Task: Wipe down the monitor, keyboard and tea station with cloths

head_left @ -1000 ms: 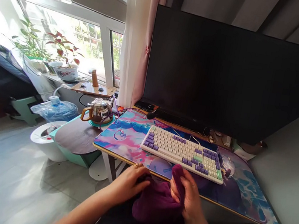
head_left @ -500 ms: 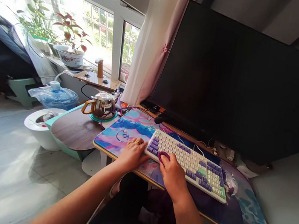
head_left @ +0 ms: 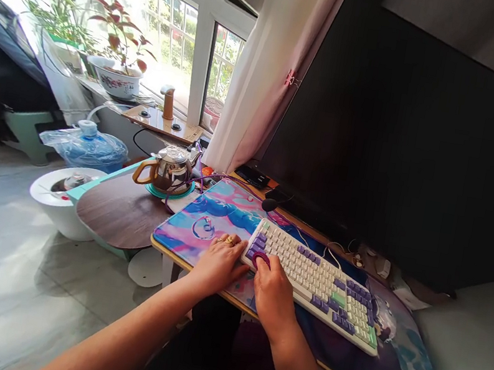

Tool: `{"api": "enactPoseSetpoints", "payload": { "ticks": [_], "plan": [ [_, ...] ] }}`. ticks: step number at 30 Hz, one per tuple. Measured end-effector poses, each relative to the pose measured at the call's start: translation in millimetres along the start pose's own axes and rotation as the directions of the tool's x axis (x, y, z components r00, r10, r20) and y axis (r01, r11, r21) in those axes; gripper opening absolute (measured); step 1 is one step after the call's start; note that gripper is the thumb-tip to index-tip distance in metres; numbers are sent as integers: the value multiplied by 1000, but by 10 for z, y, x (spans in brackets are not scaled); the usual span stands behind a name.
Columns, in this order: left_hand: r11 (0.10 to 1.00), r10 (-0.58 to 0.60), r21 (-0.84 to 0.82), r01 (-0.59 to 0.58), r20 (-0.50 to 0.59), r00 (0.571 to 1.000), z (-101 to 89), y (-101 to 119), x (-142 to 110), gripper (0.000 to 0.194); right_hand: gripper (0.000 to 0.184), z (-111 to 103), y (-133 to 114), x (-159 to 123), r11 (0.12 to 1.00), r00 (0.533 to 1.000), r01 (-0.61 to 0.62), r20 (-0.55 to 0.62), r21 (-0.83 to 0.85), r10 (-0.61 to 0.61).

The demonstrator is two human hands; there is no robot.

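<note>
A cream keyboard (head_left: 311, 281) with purple and green keys lies slanted on a colourful desk mat (head_left: 208, 216). My left hand (head_left: 220, 263), with gold-coloured rings, rests flat at the keyboard's left end. Its fingers are stretched over the mat, and its thumb reaches along the keyboard's near edge. My right hand (head_left: 274, 290) is closed on a small maroon thing with a rounded edge (head_left: 259, 259), pressed over the purple keys at the lower left. The fingers hide most of that thing, so its exact kind cannot be made out.
A large dark screen (head_left: 406, 142) stands behind the keyboard. To the left, a metal kettle (head_left: 171, 169) sits on a brown side table (head_left: 122, 208), near a blue water bottle (head_left: 87, 146). Potted plants (head_left: 116, 78) line the window. A clear-wrapped item (head_left: 382, 321) lies by the keyboard's right end.
My right hand has shifted left and slightly down with the maroon thing, closer to my left hand. The camera view has turned a little. My left hand stays at the keyboard's end.
</note>
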State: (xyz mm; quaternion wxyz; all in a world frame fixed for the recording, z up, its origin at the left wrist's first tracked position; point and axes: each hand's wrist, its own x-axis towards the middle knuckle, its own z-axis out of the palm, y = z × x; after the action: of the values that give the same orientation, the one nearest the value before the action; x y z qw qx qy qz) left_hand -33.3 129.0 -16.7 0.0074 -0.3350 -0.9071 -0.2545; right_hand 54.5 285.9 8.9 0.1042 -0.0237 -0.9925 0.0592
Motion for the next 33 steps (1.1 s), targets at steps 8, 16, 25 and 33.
{"api": "enactPoseSetpoints", "payload": {
  "ticks": [8, 16, 25, 33],
  "plan": [
    [997, 1, -78, -5, -50, 999, 36, -43, -6, 46, 33, -97, -323, 189, 998, 995, -10, 102, 60, 4],
    [999, 8, -51, -12, -66, 998, 39, -56, 3, 50, 31, -219, -164, 429, 1000, 995, -8, 104, -4, 8],
    [1000, -5, -9, 4, -43, 999, 50, -61, -1, 52, 39, -165, -196, 571, 994, 993, -99, 54, -43, 101],
    [1000, -8, -5, 7, -40, 999, 45, -51, -4, 48, 38, -279, 39, 322, 990, 991, -109, 61, -91, 115]
  ]
}}
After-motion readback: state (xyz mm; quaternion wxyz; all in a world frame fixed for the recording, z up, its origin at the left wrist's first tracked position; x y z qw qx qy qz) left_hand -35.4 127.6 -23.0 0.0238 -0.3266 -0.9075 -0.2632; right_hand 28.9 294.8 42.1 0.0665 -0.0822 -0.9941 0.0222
